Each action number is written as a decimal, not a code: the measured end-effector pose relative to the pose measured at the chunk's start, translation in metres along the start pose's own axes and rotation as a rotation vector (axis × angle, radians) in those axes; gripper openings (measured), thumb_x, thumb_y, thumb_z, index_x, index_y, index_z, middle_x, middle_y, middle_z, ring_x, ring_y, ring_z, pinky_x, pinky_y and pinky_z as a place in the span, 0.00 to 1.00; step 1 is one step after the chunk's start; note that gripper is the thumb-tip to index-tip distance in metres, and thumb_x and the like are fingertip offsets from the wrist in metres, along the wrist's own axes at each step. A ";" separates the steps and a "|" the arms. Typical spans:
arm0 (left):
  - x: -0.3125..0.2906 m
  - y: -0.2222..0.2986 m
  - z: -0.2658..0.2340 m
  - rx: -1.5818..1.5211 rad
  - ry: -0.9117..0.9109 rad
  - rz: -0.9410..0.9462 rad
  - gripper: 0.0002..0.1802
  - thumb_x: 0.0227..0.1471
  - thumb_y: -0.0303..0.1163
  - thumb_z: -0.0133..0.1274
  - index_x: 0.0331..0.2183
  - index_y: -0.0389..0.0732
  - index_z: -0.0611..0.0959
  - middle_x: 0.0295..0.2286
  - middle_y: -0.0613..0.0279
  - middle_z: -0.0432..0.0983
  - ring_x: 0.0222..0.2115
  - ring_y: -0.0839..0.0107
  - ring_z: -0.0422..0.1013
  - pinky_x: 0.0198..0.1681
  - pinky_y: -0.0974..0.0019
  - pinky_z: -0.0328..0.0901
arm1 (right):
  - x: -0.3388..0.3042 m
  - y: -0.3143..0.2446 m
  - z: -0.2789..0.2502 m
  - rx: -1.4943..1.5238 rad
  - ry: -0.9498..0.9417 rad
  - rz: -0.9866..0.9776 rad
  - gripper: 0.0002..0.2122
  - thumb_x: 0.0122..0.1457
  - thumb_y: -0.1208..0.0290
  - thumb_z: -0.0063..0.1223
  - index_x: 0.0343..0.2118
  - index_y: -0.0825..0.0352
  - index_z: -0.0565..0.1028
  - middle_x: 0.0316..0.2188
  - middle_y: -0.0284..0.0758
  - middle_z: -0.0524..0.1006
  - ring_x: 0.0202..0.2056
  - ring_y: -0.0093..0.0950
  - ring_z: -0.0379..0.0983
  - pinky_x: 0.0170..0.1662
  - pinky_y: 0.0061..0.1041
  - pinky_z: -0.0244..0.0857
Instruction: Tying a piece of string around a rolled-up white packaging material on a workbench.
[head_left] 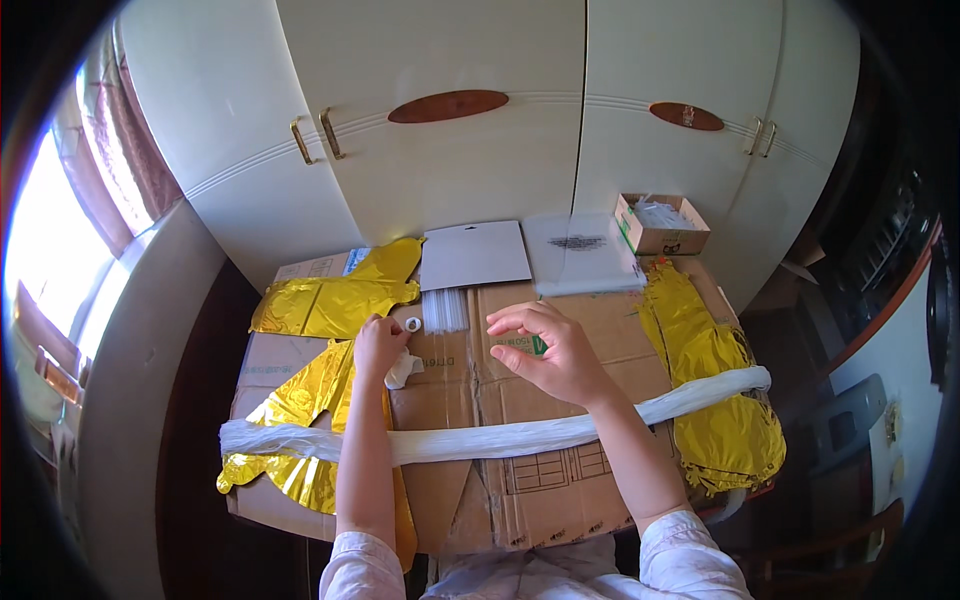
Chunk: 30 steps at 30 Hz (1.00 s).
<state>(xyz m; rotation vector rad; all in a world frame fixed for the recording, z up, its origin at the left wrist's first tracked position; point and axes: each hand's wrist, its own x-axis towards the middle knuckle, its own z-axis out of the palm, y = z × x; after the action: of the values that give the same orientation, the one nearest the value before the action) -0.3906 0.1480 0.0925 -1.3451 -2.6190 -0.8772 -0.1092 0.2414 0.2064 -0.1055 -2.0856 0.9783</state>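
My left hand (380,345) is closed over the cardboard, left of the middle, beside a small white ring (413,324) and a crumpled white piece (404,370). Its fingertips are hidden, so what they pinch, if anything, does not show. Beneath that forearm lies a shiny gold foil sheet (300,430), cut or shaped like a flat, uninflated balloon. My right hand (548,352) hovers over the cardboard, thumb and fingers curved apart with nothing between them. A long bundle of whitish strands (510,440) runs across the cardboard, passing under both forearms.
Flattened cardboard (530,500) covers the table. Another gold foil sheet (345,295) lies at far left, more gold foil (705,380) at right. Behind are clear thin strips (445,310), a white board (475,255), a clear plastic sheet (580,255) and a small open box (665,240). Cabinet doors (440,170) stand beyond.
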 end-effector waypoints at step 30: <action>0.008 0.000 0.010 -0.162 0.072 0.043 0.08 0.39 0.28 0.50 0.25 0.36 0.80 0.22 0.51 0.75 0.26 0.56 0.72 0.32 0.60 0.66 | -0.001 0.004 -0.001 -0.002 -0.028 0.005 0.06 0.52 0.72 0.56 0.33 0.64 0.75 0.38 0.33 0.75 0.36 0.22 0.70 0.38 0.21 0.65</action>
<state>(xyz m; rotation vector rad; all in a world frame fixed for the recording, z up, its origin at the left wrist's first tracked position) -0.3931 0.1590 0.0868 -1.3715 -2.5028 -1.1306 -0.1084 0.2445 0.2038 -0.0985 -2.1130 0.9863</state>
